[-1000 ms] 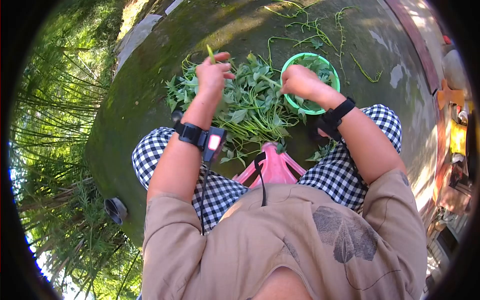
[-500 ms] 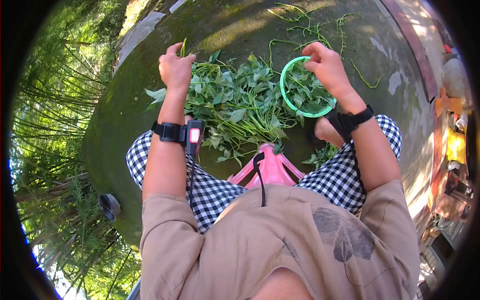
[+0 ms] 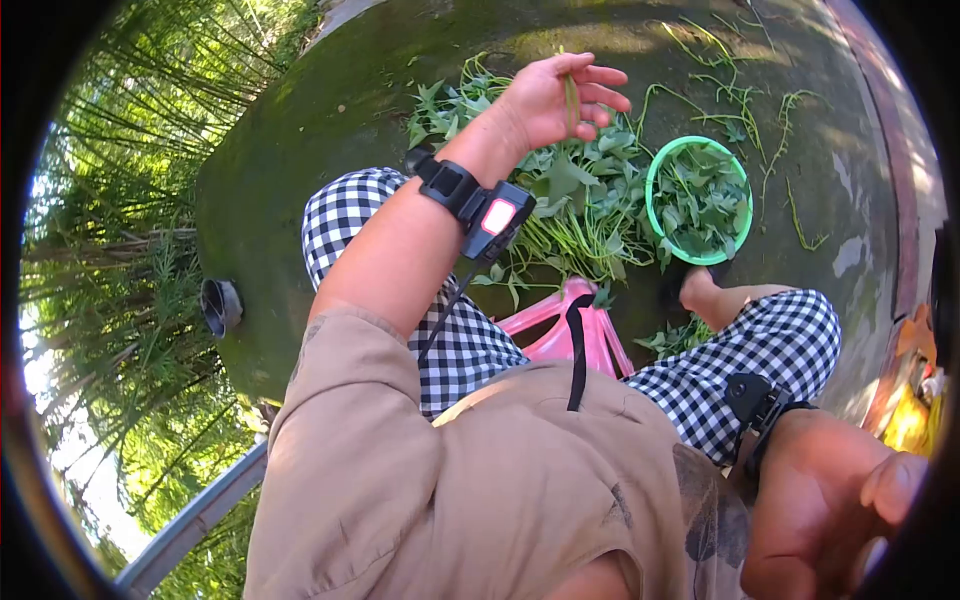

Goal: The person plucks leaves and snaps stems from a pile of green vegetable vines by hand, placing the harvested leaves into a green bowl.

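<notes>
My left hand (image 3: 565,100) is raised over the heap of leafy green stems (image 3: 590,215), palm turned up. A thin green stem (image 3: 571,98) lies across its palm, held near the thumb, while the other fingers are spread. My right hand (image 3: 840,510) is close to the camera at the lower right, beyond the checked trouser knee, with its fingers curled. Whether anything is in it I cannot make out. To the right of the heap stands a green-rimmed basket (image 3: 651,210) full of picked leaves.
Loose stripped stems (image 3: 735,90) lie on the mossy ground beyond the basket. A pink plastic stool (image 3: 570,335) shows between my knees. A grey pot (image 3: 220,307) sits at the left edge, beside dense plants. A bare foot (image 3: 700,291) is just below the basket.
My right hand has moved from above the basket back to the lower right, near the camera. My left hand has gone right, over the heap, with a stem. The view has shifted.
</notes>
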Motion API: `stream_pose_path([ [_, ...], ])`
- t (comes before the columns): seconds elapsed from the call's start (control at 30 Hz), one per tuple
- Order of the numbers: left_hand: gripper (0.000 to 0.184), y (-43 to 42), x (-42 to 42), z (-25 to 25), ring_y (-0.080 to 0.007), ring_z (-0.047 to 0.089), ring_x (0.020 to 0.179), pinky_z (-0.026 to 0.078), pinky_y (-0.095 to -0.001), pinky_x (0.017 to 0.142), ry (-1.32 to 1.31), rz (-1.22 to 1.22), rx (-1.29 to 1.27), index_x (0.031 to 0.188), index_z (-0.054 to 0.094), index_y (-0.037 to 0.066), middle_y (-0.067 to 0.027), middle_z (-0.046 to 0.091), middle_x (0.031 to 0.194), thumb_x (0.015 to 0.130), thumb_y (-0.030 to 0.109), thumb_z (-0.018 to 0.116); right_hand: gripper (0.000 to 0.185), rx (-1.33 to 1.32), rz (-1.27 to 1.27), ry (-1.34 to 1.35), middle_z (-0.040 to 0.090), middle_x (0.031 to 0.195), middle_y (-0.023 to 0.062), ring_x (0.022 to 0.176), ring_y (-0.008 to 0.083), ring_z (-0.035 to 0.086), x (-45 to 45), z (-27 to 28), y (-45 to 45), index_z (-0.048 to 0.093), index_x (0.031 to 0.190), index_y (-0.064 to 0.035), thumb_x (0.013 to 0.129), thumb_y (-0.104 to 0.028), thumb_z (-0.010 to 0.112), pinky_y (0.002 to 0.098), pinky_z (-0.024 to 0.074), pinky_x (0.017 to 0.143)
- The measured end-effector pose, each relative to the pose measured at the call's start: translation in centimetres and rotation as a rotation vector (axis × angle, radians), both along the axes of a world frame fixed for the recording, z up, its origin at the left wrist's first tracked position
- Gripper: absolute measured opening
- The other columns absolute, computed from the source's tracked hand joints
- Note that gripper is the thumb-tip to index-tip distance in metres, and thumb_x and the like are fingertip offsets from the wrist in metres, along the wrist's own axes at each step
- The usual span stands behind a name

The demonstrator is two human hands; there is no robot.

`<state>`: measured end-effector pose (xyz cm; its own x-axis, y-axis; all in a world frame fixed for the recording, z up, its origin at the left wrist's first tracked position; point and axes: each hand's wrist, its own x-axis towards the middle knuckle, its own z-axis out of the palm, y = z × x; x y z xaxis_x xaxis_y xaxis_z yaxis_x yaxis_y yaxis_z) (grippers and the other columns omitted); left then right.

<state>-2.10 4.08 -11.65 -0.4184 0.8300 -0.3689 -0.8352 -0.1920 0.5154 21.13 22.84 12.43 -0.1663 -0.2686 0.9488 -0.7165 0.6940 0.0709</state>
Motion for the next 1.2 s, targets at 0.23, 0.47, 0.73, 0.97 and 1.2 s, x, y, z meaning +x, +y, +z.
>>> stream_pose_path([
  [0.23, 0.055, 1.5, 1.2, 1.3, -0.0353, 0.062, 0.104, 0.050, -0.0457, 0.086, -0.008, -0.029, 0.215, 0.129, 0.053, 0.004, -0.0257, 0.059, 0.121, 0.103, 0.045, 0.027, 0.007, -0.647, -0.231, -1.029, 0.061, 0.074, 0.0037, 0.068, 0.0087, 0.057, -5.0, -9.0, -0.5, 0.065, 0.086, -0.0016, 0.079, -0.001, 0.068, 0.0219, 0.0448, 0.062],
  [0.47, 0.059, 3.7, 4.6, 3.0, -0.0307, 0.060, 0.105, 0.045, -0.0474, 0.093, -0.020, 0.036, 0.029, 0.133, 0.049, 0.002, -0.0226, 0.061, 0.118, 0.102, 0.048, 0.030, 0.010, -0.631, -0.139, -1.292, 0.067, 0.075, 0.0101, 0.068, 0.0209, 0.066, -8.3, -20.6, -1.1, 0.068, 0.088, -0.0037, 0.081, -0.011, 0.068, 0.0319, 0.0502, 0.063],
  [0.73, 0.058, 4.4, 5.6, 2.2, -0.0228, 0.060, 0.105, 0.046, -0.0422, 0.092, 0.053, -0.053, 0.009, 0.133, 0.049, 0.000, -0.0141, 0.061, 0.117, 0.100, 0.047, 0.040, 0.009, -0.944, 0.107, -1.529, 0.064, 0.069, 0.0048, 0.063, 0.0127, 0.058, -9.7, -21.3, -0.1, 0.062, 0.078, 0.0012, 0.077, -0.006, 0.067, 0.0292, 0.0465, 0.057],
  [0.97, 0.034, 3.1, 4.4, 3.7, -0.0171, 0.063, 0.084, 0.051, -0.0342, 0.074, 0.414, 0.064, -0.443, 0.118, 0.061, -0.001, -0.0095, 0.065, 0.101, 0.097, 0.025, 0.054, 0.010, -0.892, -0.021, -1.512, 0.063, 0.068, 0.0057, 0.064, 0.0138, 0.059, -10.0, -21.0, 2.9, 0.063, 0.081, -0.0009, 0.078, -0.010, 0.067, 0.0306, 0.0466, 0.058],
  [1.2, 0.015, 3.5, 5.6, 2.6, -0.0205, 0.060, 0.067, 0.047, -0.0345, 0.060, 1.685, 0.106, -0.713, 0.092, 0.068, 0.005, -0.0065, 0.059, 0.077, 0.078, 0.011, 0.069, 0.011, -0.074, -0.271, -1.221, 0.064, 0.079, 0.0087, 0.070, 0.0282, 0.062, -8.4, -21.5, 3.7, 0.063, 0.083, -0.0074, 0.076, -0.014, 0.067, 0.0402, 0.0474, 0.061],
])
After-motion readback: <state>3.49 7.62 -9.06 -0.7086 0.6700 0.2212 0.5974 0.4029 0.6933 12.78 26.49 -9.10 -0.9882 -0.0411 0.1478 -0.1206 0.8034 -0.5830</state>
